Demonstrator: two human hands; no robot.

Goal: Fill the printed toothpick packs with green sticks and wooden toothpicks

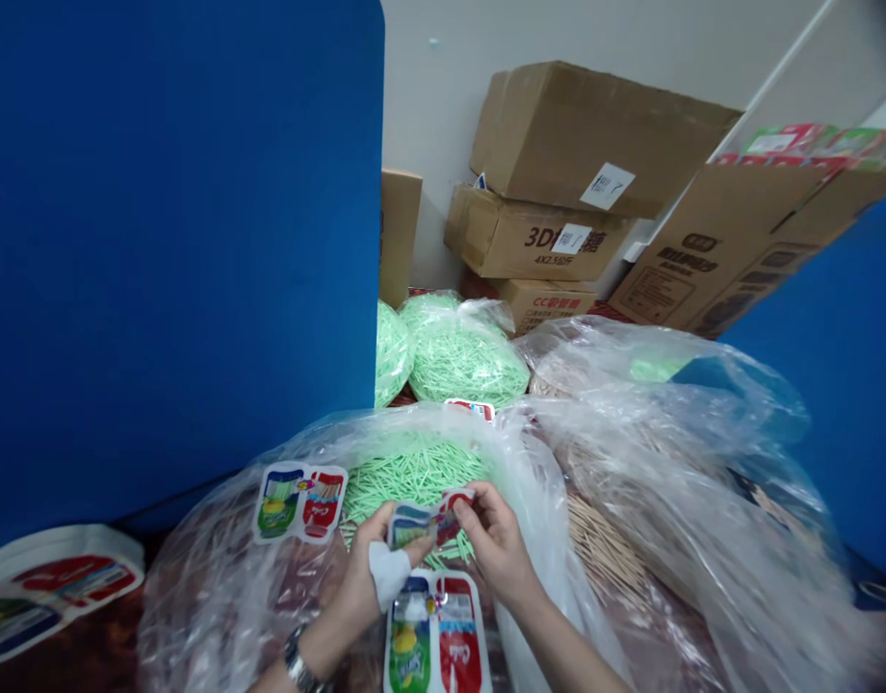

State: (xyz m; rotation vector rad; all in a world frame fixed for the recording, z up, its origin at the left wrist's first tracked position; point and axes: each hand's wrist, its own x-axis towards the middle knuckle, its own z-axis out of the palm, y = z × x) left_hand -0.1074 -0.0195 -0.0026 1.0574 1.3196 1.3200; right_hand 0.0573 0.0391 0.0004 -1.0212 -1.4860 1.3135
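We're tagging two bare hands working over an open clear plastic bag (204,587) with loose green sticks (414,472) showing in its mouth. The left hand (367,563) is pinching the printed card (412,527) by its green-and-blue half; the right hand (497,539) is pinching the red half, thumb lying on the printed face. We're reading this two-sided grip as a way of keeping the small card steady and controlling its bend, since it's looking thin and is tilting near its middle.

We're guessing the bag is lying spread wide so the sticks are staying within reach, and that the lower card (461,635), the left-side card (302,502) and the stack of cards (74,587) are sitting close for the same reason. Tan sticks (606,549) are lying apart, right of the green ones, probably to avoid mixing.

Position: the held card is sitting between both sets of fingers, touching them, in front of the green sticks as we're viewing it; we can't tell if it's touching the sticks. The lower card is lying just below the hands, outside any grip. Fingertips behind the held card are hiding from us.
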